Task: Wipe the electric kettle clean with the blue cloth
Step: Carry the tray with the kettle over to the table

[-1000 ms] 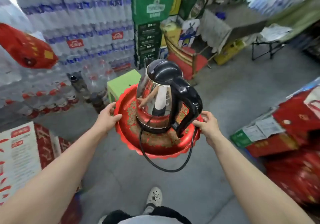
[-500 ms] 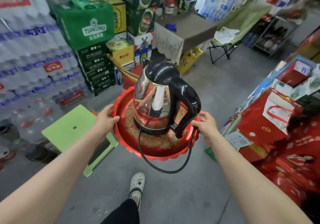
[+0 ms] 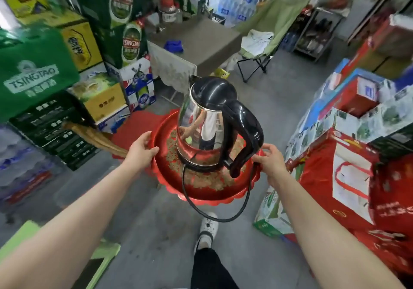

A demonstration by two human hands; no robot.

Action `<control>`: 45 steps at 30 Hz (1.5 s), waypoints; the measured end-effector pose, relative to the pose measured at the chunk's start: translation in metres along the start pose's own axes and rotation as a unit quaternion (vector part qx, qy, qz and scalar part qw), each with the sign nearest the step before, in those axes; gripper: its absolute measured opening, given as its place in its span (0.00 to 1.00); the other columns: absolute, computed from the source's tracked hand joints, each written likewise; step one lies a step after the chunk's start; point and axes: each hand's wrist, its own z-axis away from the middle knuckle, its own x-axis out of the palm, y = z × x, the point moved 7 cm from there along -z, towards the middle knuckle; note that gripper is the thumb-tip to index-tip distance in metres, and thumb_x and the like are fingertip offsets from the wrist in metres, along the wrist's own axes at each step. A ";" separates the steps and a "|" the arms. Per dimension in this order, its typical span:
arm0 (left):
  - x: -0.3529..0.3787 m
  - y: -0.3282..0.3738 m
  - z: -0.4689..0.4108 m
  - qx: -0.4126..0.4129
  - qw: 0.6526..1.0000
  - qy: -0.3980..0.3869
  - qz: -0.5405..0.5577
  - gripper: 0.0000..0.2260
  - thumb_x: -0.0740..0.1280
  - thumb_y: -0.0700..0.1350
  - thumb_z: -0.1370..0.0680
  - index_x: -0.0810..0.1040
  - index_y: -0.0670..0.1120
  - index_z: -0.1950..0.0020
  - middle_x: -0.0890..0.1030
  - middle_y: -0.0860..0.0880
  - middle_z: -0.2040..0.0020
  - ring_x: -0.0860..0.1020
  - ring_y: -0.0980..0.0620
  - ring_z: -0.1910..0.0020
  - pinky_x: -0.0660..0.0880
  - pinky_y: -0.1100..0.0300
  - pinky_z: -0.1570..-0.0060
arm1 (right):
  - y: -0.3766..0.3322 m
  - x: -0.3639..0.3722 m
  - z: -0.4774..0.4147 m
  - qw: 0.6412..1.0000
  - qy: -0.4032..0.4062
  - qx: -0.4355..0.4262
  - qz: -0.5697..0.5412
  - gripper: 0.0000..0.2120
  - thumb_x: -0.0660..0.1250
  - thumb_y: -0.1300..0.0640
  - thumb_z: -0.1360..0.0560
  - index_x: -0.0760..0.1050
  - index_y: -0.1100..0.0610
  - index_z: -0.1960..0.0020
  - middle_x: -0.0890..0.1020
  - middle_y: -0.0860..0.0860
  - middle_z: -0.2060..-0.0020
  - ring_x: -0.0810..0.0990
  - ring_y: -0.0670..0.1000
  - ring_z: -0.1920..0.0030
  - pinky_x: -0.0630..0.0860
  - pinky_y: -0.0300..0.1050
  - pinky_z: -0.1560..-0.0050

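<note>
A steel electric kettle [image 3: 199, 121] with a black lid and handle stands upright on a round red tray [image 3: 207, 188]. Its black cord [image 3: 214, 217] hangs in a loop over the tray's near rim. My left hand [image 3: 140, 148] grips the tray's left rim and my right hand [image 3: 268, 161] grips its right rim, carrying it at waist height. A blue cloth [image 3: 174, 45] lies crumpled on the grey table [image 3: 207, 43] ahead, well beyond the kettle.
Stacked beer crates and green cartons [image 3: 38, 78] line the left. Red gift bags and boxes [image 3: 357, 177] crowd the right. A folding chair [image 3: 259, 49] stands by the table. A green stool [image 3: 105, 257] sits at lower left. My white shoe [image 3: 207, 228] is on the grey floor.
The view has swung right and forward: the water bottle stacks slid out of view at the left, the table with the blue cloth is nearer. Both hands keep holding the tray.
</note>
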 end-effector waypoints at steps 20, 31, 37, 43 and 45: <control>0.174 0.176 -0.420 -0.016 1.000 0.001 -0.015 0.23 0.65 0.33 0.22 0.70 0.48 0.29 0.76 0.42 0.33 0.77 0.39 0.39 0.76 0.40 0.39 | -0.205 0.026 -0.468 0.998 -0.032 -0.003 0.047 0.16 0.68 0.74 0.26 0.70 0.58 0.45 0.80 0.53 0.59 0.80 0.51 0.64 0.75 0.43 0.70; 0.235 0.277 -0.643 -0.073 0.997 -0.006 0.020 0.28 0.64 0.36 0.21 0.62 0.52 0.23 0.74 0.46 0.34 0.79 0.42 0.40 0.77 0.40 0.41 | -0.326 0.066 -0.702 0.998 -0.038 -0.009 0.049 0.18 0.69 0.74 0.27 0.71 0.59 0.42 0.81 0.53 0.62 0.80 0.44 0.74 0.73 0.36 0.78; 0.255 0.291 -0.748 -0.086 0.994 0.045 0.040 0.27 0.65 0.37 0.21 0.65 0.55 0.25 0.72 0.43 0.29 0.76 0.39 0.36 0.77 0.39 0.41 | -0.373 0.112 -0.838 0.995 -0.074 -0.017 0.068 0.20 0.70 0.74 0.27 0.72 0.61 0.40 0.81 0.54 0.59 0.79 0.46 0.69 0.72 0.34 0.77; 0.249 0.290 -0.828 -0.113 0.988 0.101 0.037 0.26 0.67 0.37 0.23 0.68 0.55 0.28 0.76 0.42 0.32 0.76 0.40 0.35 0.75 0.39 0.38 | -0.406 0.167 -0.932 0.988 -0.109 -0.017 0.112 0.19 0.70 0.72 0.28 0.73 0.59 0.41 0.82 0.57 0.49 0.79 0.50 0.62 0.71 0.35 0.74; 0.242 0.299 -0.852 -0.112 0.987 0.108 0.025 0.25 0.67 0.36 0.22 0.69 0.54 0.29 0.79 0.43 0.37 0.78 0.41 0.40 0.76 0.40 0.40 | -0.410 0.189 -0.954 0.986 -0.113 -0.018 0.121 0.18 0.70 0.71 0.28 0.73 0.60 0.40 0.82 0.58 0.50 0.78 0.50 0.63 0.71 0.33 0.76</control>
